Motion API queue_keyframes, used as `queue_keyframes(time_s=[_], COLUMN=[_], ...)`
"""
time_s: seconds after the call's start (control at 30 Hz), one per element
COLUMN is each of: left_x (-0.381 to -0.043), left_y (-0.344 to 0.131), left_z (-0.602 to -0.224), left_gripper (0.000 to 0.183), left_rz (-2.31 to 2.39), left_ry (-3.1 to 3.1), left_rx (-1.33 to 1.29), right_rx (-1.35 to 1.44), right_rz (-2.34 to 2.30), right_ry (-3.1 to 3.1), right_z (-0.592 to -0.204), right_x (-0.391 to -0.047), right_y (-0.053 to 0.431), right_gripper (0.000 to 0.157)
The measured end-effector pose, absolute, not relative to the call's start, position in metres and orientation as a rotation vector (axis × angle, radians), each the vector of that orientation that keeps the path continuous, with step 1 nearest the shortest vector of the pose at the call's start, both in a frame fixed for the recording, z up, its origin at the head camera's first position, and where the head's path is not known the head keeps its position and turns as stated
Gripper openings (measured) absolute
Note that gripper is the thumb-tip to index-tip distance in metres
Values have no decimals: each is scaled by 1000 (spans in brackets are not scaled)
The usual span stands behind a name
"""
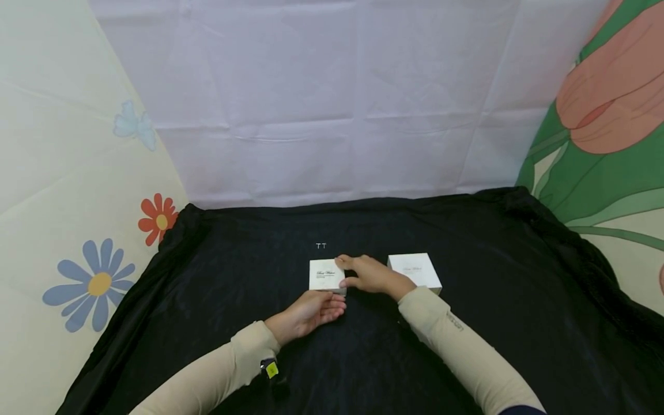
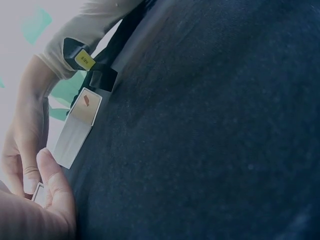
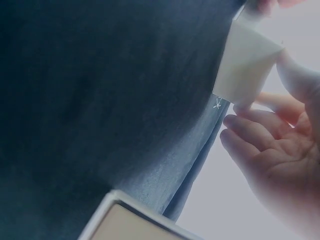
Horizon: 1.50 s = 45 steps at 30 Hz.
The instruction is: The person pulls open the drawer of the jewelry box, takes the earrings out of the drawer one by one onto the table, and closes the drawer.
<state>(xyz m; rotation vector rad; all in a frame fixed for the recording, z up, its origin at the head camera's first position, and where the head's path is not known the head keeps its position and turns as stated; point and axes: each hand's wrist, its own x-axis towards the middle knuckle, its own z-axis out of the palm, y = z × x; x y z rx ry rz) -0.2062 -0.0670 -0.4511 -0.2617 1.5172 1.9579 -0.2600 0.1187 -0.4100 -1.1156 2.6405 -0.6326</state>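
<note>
A small white box [image 1: 324, 275] with dark lettering on top lies between both hands over the black cloth. My right hand [image 1: 370, 274] pinches it at its right side, thumb toward the near corner and a finger at the far one. In the right wrist view, the thumb and fingers of the right hand [image 3: 280, 125] meet two corners of the box [image 3: 245, 65]. My left hand [image 1: 311, 314] touches the box's near edge, its fingers extended to the right. Only a sliver of the box [image 2: 38, 192] shows beside the left hand [image 2: 52, 200] in the left wrist view.
A second, larger white box [image 1: 414, 270] stands right of the hands, close to the right wrist. Two tiny white T-shaped marks [image 1: 321, 246] show on the black cloth [image 1: 249, 259] behind the small box. A white sheet [image 1: 332, 115] hangs at the back; patterned cloths flank it.
</note>
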Motion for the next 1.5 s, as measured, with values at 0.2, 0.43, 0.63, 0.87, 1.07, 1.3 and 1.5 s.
queue_keyframes(time_s=[0.2, 0.43, 0.63, 0.87, 1.07, 1.3, 1.5], left_x=[-206, -206, -204, -202, -199, -187, -182], left_y=[-67, -67, -70, -71, -70, -61, -47], left_z=[-450, -450, -450, -451, -447, -440, -435], left_gripper=[30, 31, 33, 33, 36, 37, 34], left_rz=[1960, 1951, 1936, 1916, 1873, 1744, 1712], left_ry=[1520, 1547, 1560, 1580, 1602, 1626, 1607], left_rx=[-252, -230, -199, -189, -167, -50, 27], right_rx=[-1146, -1096, -1035, -985, -1096, -1156, -990], right_rz=[-624, -611, -614, -546, -569, -690, -659], right_ry=[2656, 2653, 2646, 2673, 2699, 2838, 2937], right_z=[-410, -411, -411, -412, -407, -379, -370], right_x=[-261, -262, -260, -257, -256, -255, -253], right_y=[119, 117, 115, 112, 117, 167, 225], right_gripper=[57, 58, 60, 60, 58, 56, 55])
